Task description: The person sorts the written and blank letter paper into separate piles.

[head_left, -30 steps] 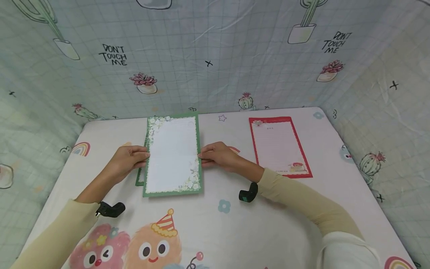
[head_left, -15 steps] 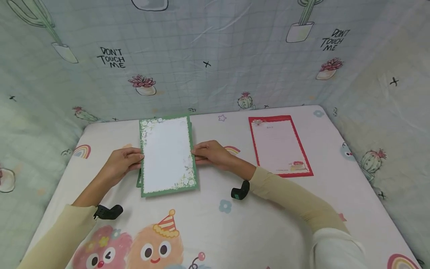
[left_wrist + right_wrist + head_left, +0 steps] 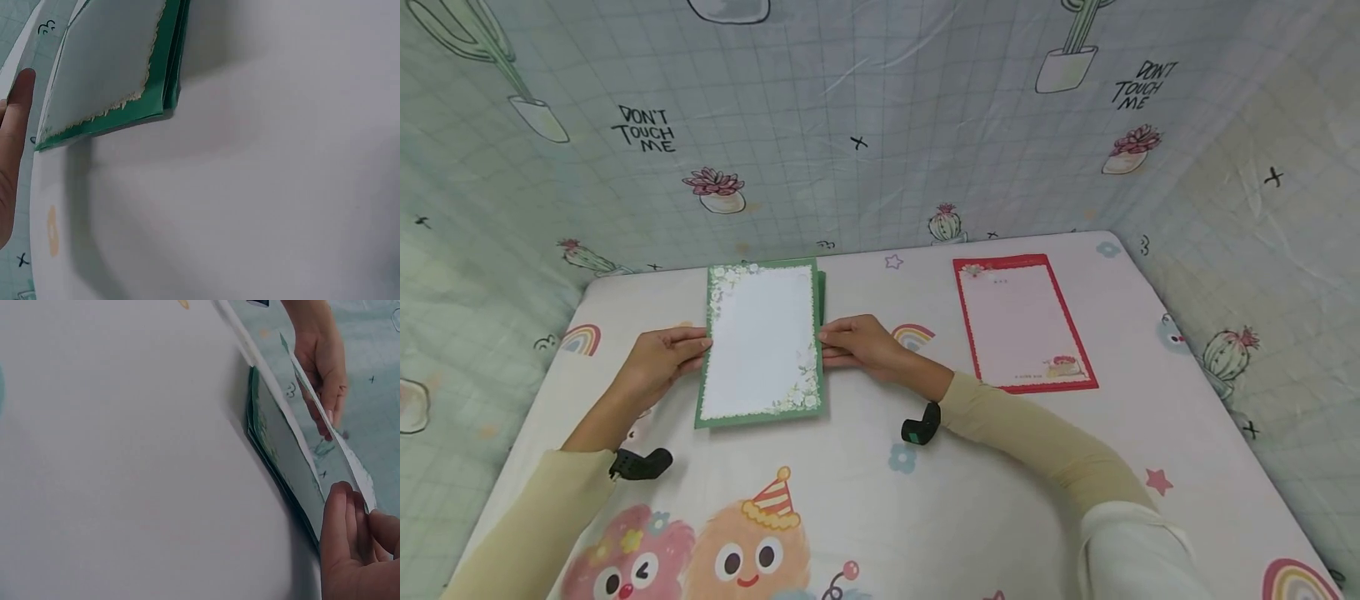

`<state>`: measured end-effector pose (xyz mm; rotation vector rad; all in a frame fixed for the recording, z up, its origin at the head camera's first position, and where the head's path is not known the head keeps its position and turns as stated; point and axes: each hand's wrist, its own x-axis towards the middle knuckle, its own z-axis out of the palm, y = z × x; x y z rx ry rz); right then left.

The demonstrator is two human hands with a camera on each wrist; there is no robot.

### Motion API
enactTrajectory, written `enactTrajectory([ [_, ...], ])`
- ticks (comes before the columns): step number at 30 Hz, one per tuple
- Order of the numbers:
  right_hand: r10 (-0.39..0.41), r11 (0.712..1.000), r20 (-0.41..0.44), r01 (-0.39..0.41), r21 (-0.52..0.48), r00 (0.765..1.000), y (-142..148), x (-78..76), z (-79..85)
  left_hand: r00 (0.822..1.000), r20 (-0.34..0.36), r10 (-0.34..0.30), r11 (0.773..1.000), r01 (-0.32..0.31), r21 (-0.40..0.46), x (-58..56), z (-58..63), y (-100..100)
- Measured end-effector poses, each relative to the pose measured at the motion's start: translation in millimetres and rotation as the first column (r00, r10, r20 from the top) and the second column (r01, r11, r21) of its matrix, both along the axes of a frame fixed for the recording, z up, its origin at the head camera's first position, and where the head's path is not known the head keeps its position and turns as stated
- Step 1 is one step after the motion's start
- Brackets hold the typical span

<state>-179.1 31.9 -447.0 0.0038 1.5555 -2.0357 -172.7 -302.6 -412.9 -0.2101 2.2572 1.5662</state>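
A sheet of letter paper (image 3: 763, 342) with a green border and white flowers is held up at its two long edges. My left hand (image 3: 658, 362) pinches its left edge, and my right hand (image 3: 868, 346) grips the right edge between thumb and fingers. Beneath lies a green-bordered paper stack (image 3: 822, 296), mostly hidden in the head view. From the right wrist, the held sheet (image 3: 340, 450) shows edge-on, raised above the paper stack (image 3: 281, 440). In the left wrist view the paper stack's corner (image 3: 106, 69) shows several green edges.
Off to the right, a red-bordered sheet (image 3: 1022, 325) with a cake picture lies flat on the table. The patterned tablecloth (image 3: 925, 517) reaches to a printed curtain (image 3: 820, 100) at the back. A black wrist camera (image 3: 643, 464) sits on each arm.
Both hands have shifted the held sheet to the left. The stack's edge, which stuck out on the left before, now shows at the right instead. The red-bordered sheet stays put.
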Motion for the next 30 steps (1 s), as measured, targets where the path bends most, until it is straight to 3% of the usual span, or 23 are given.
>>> enactTrajectory([
  [7, 0.002, 1.000, 0.010, -0.002, -0.001, 1.000, -4.7, -3.1, -3.1, 0.994, 0.012, 0.111, 0.988, -0.112, 0.108, -7.0, -7.2, -6.2],
  [19, -0.015, 0.998, 0.031, 0.013, 0.062, 0.999, -6.6, -9.6, -7.1, 0.987, 0.056, 0.147, 0.946, -0.157, 0.282, -12.0, -12.4, -6.5],
  [25, -0.008, 0.998, 0.022, 0.007, 0.070, 1.000, -5.6, -11.9, -6.9, 0.988, 0.065, 0.139, 0.944, -0.152, 0.293, -13.7, -4.9, -1.0],
  [30, -0.006, 0.998, 0.024, 0.004, 0.068, 1.000, -5.0, -14.3, -8.4, 0.992, 0.033, 0.120, 0.962, -0.124, 0.241, -18.7, -9.2, -2.5],
])
